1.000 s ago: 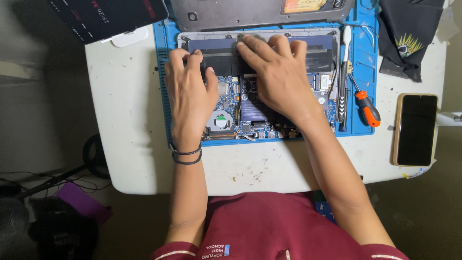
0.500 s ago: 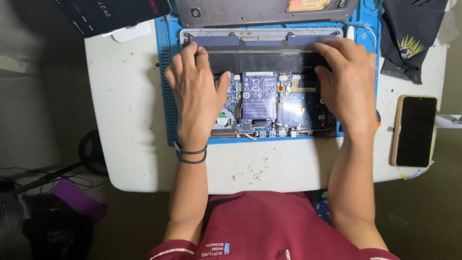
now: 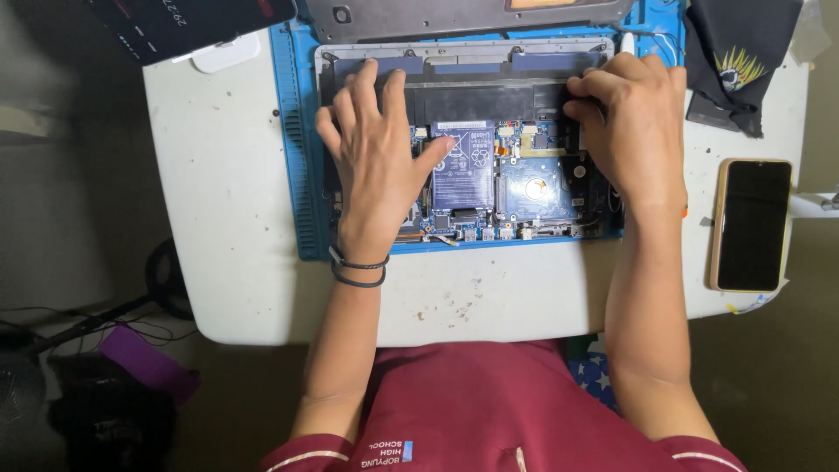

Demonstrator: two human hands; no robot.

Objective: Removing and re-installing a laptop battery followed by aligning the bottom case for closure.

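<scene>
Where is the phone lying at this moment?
The phone lies face up at the white table's right edge, beside the right hand and below the black cloth.

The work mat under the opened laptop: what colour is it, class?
Blue; the mat shows best in the head view, along its left edge beside the left hand.

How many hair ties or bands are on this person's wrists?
2. Both black bands sit side by side on the wrist of the left hand. The right hand has a bare wrist; its underside is hidden.
</scene>
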